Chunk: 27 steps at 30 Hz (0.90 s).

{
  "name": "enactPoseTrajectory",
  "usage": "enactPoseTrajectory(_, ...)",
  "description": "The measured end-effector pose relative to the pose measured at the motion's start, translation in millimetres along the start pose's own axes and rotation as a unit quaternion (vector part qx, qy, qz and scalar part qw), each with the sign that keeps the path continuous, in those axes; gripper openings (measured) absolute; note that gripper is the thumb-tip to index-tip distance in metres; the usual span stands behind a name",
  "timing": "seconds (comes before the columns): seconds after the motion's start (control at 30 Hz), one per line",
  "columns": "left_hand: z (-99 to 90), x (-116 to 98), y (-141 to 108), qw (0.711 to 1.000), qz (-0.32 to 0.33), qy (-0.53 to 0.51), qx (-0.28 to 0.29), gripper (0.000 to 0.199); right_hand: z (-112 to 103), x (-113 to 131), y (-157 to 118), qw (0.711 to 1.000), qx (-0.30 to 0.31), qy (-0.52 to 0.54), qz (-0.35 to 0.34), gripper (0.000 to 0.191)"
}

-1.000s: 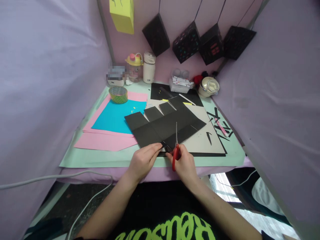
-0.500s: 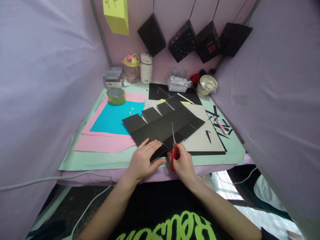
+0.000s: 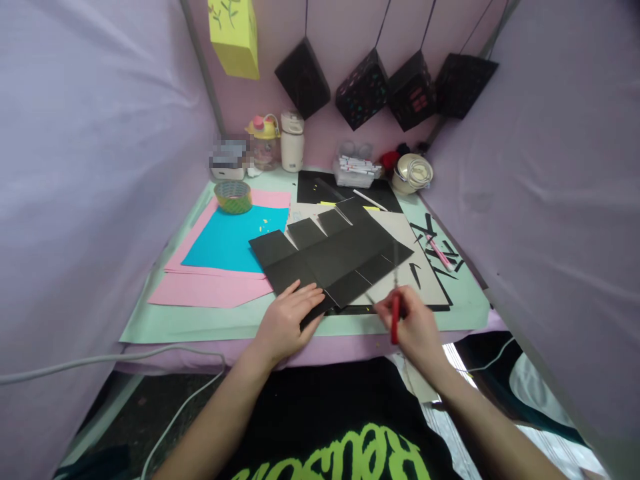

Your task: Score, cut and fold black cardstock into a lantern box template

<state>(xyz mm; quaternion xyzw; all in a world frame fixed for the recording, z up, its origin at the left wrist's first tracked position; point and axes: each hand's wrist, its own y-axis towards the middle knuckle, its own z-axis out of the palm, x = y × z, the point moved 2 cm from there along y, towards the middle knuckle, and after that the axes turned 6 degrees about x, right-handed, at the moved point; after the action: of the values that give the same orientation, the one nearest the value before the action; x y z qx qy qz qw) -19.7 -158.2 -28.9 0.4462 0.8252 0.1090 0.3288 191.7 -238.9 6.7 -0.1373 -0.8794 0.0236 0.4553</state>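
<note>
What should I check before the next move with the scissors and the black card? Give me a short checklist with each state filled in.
1. Black card steadied: ok, the left hand rests on its near end.
2. Red scissors held: ok, in the right hand.
3. Scissor blades open or shut: cannot tell, they are blurred.
4. Left hand apart from the scissors: ok, a clear gap lies between them.
5. Blue sheet free of the black card: not ok, the card overlaps its right side.
6. Tape roll apart from the black card: ok.
</note>
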Motion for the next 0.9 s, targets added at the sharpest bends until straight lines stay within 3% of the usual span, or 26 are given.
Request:
enactPoseTrajectory(0.1,1.5,2,-1,0.999,0.037,0.007,-0.006,0.028,-52,-17,19,0.989,-0.143,-0.046,-0.002,0.026)
enactPoseTrajectory(0.23,0.8,3,5,0.997,0.071,0.025,-0.002,0.028,-119,-56,69,0.934,-0.32,-0.157,0.019,0.028)
enactPoseTrajectory(0.37,-3.6,5,17,0.993,0.112,0.033,0.004,0.033,-159,-91,117,0.904,-0.382,-0.19,0.04,0.031)
enactPoseTrajectory(0.5,-9.3,12,27,0.994,0.097,0.046,0.03,0.035,-170,-108,137,0.888,-0.4,-0.215,0.065,0.024)
enactPoseTrajectory(0.67,-19.2,18,22,0.995,0.034,0.075,0.047,0.023,-167,-116,131,0.888,-0.397,-0.211,0.098,0.021)
enactPoseTrajectory(0.77,-22.8,16,17,0.995,-0.013,0.085,0.047,0.024,-166,-114,123,0.891,-0.398,-0.192,0.104,0.03)
enactPoseTrajectory(0.9,-18.3,7,16,0.993,-0.055,0.106,0.002,0.02,-157,-98,111,0.896,-0.403,-0.169,0.077,0.037)
